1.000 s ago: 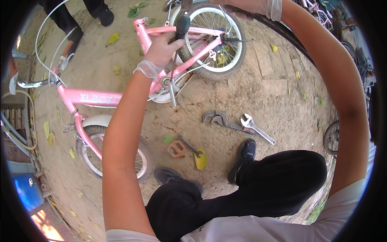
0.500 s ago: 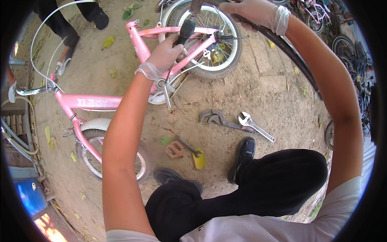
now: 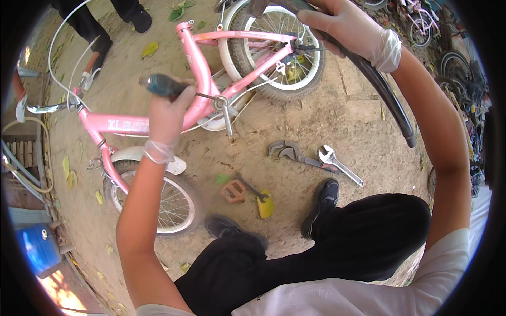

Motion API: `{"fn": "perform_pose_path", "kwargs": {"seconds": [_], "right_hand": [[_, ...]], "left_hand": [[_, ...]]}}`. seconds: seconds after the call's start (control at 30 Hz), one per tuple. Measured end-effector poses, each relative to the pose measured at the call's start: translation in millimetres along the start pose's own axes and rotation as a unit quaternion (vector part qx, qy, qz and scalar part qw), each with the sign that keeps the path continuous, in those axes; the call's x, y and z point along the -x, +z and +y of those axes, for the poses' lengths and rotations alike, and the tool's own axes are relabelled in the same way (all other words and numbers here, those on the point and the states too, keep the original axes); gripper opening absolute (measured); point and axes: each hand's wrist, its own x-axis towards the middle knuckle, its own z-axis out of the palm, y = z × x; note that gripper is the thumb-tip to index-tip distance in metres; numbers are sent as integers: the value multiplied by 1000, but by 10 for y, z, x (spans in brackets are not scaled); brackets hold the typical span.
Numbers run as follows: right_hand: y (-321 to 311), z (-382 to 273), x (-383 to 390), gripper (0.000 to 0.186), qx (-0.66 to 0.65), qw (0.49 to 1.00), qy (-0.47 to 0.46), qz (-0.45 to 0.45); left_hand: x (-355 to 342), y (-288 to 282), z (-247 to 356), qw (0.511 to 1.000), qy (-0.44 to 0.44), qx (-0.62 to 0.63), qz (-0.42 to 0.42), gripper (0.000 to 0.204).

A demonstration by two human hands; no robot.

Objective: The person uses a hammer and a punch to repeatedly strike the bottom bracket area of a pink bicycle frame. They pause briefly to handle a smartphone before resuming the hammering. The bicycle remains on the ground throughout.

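A small pink bicycle (image 3: 197,79) lies on its side on bare earth in front of me. My left hand (image 3: 167,115), in a thin clear glove, grips a screwdriver (image 3: 164,85) with a teal handle; its shaft points at the crank hub (image 3: 220,103). My right hand (image 3: 350,27), also gloved, holds a long black curved strip (image 3: 380,87), like a tyre or mudguard, above the rear wheel (image 3: 274,50). My legs in black trousers and black shoes are at the bottom.
On the ground lie a pipe wrench (image 3: 289,151), an adjustable spanner (image 3: 337,163), an orange pedal (image 3: 233,190) and a yellow-handled tool (image 3: 262,201). Another person's dark shoes (image 3: 139,20) stand at top left. A blue container (image 3: 37,247) is at lower left, more bicycles at right.
My left hand has drawn back from the frame near the crank and now holds the screwdriver out to the left. My right hand has come lower into view with the black strip.
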Motion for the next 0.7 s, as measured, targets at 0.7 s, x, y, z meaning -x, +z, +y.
{"fn": "perform_pose_path", "kwargs": {"seconds": [0.7], "right_hand": [[1051,2110,768,35,222,961,85,-141]], "left_hand": [[560,93,-367,986,148,68,16,26]]}}
